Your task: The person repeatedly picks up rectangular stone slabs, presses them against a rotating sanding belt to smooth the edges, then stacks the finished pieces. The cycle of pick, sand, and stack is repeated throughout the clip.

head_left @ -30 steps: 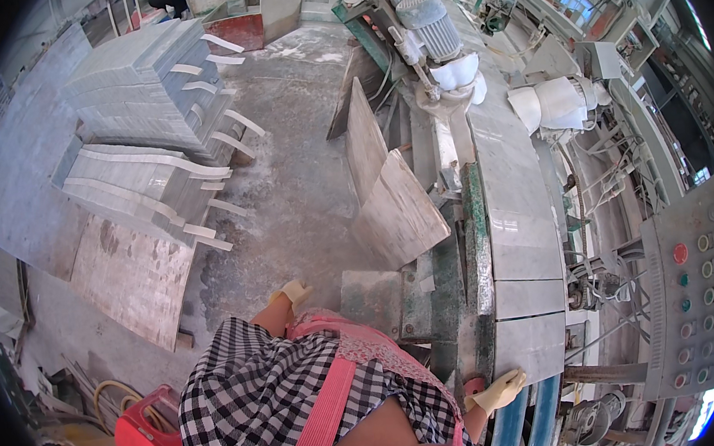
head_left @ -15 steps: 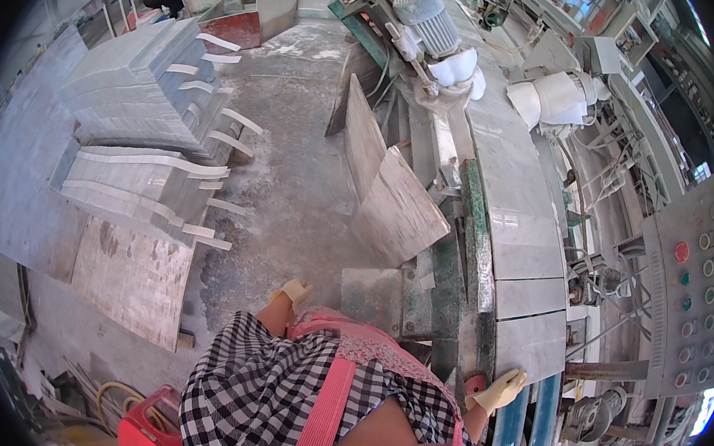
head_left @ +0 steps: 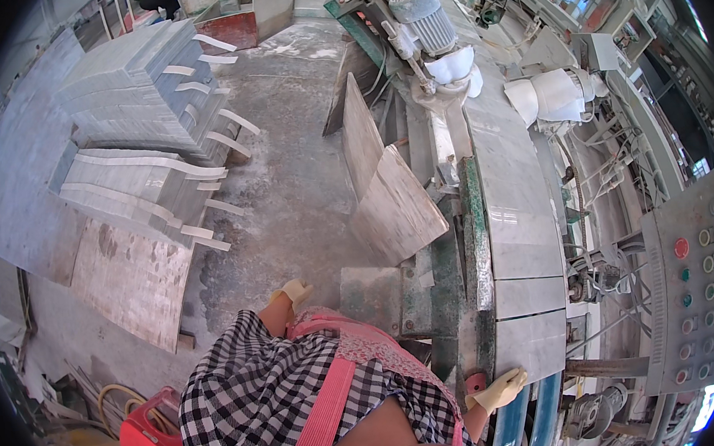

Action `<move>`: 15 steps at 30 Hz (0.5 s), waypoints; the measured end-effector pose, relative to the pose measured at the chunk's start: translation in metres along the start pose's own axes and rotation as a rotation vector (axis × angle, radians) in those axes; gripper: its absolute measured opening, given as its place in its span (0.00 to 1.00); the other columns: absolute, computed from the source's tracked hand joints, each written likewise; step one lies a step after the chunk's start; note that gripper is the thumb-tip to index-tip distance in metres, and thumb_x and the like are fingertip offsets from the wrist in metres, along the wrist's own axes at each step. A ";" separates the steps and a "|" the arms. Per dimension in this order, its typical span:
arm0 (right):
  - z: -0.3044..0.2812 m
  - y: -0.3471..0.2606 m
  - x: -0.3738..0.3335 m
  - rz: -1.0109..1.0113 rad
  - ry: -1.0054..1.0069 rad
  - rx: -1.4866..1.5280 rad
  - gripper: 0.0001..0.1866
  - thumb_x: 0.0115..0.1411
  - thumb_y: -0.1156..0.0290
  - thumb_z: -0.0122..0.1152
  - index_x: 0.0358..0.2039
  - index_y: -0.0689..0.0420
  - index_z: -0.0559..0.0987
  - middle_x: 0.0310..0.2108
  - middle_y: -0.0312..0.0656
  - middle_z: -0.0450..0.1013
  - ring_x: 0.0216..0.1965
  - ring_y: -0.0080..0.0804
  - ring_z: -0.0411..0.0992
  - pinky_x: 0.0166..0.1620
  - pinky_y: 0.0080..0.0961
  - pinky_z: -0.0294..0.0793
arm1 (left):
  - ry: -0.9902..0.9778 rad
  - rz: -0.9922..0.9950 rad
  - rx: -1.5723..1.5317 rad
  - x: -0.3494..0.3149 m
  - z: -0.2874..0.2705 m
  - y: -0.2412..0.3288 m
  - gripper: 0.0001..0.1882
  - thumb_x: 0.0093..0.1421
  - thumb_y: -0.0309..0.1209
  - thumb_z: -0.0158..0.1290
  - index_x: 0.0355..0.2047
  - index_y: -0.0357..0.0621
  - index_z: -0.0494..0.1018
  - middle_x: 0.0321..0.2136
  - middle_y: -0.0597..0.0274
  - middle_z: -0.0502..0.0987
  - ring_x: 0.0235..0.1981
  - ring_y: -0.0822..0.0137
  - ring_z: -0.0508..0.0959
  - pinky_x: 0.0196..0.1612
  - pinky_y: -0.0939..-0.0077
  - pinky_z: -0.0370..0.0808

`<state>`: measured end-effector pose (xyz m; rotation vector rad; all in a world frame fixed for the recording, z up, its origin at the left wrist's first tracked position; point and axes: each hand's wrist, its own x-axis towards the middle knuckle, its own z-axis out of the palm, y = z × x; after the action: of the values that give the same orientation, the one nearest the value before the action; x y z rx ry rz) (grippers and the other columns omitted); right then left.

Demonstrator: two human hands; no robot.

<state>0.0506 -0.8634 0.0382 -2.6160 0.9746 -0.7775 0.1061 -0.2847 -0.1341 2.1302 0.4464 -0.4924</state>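
Observation:
My left hand (head_left: 297,291), in a cream glove, hangs by my waist above the grey floor, with no object visible in it. Its fingers are too small and foreshortened to show whether they are curled. On the right, my gloved right hand (head_left: 502,390) rests at the near end of a grey stone slab (head_left: 532,345), its fingers stretched out along the edge. That slab lies at the near end of a row of slabs on a conveyor line. Blue rollers (head_left: 545,416) show just below it.
Strapped stacks of grey slabs (head_left: 133,98) stand at the left. Loose stone panels (head_left: 398,207) lean against the line, below a motor (head_left: 425,20). A control panel (head_left: 698,288) with lit green buttons is at the right. A red plastic object (head_left: 152,440) sits behind me at lower left.

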 end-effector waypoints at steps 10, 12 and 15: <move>-0.007 0.002 -0.002 0.015 -0.033 -0.020 0.26 0.70 0.58 0.40 0.53 0.67 0.75 0.57 0.58 0.68 0.59 0.55 0.64 0.60 0.40 0.64 | -0.007 0.000 -0.016 -0.006 -0.006 -0.002 0.25 0.54 0.48 0.50 0.35 0.35 0.79 0.31 0.41 0.80 0.35 0.47 0.81 0.39 0.57 0.75; -0.007 0.001 -0.003 0.019 -0.028 -0.018 0.26 0.70 0.58 0.40 0.53 0.67 0.75 0.58 0.59 0.67 0.60 0.55 0.64 0.61 0.40 0.63 | -0.025 -0.027 0.020 -0.005 -0.007 -0.001 0.26 0.54 0.48 0.50 0.36 0.35 0.79 0.31 0.41 0.80 0.36 0.46 0.81 0.39 0.56 0.75; -0.012 -0.011 -0.002 0.041 -0.035 -0.005 0.26 0.70 0.58 0.40 0.53 0.67 0.75 0.58 0.60 0.67 0.61 0.55 0.63 0.63 0.40 0.61 | -0.019 -0.020 0.026 -0.006 -0.008 -0.001 0.26 0.55 0.49 0.50 0.36 0.35 0.79 0.32 0.40 0.80 0.37 0.46 0.81 0.40 0.56 0.75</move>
<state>0.0481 -0.8548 0.0520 -2.5962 1.0175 -0.7178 0.1019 -0.2782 -0.1269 2.1459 0.4528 -0.5325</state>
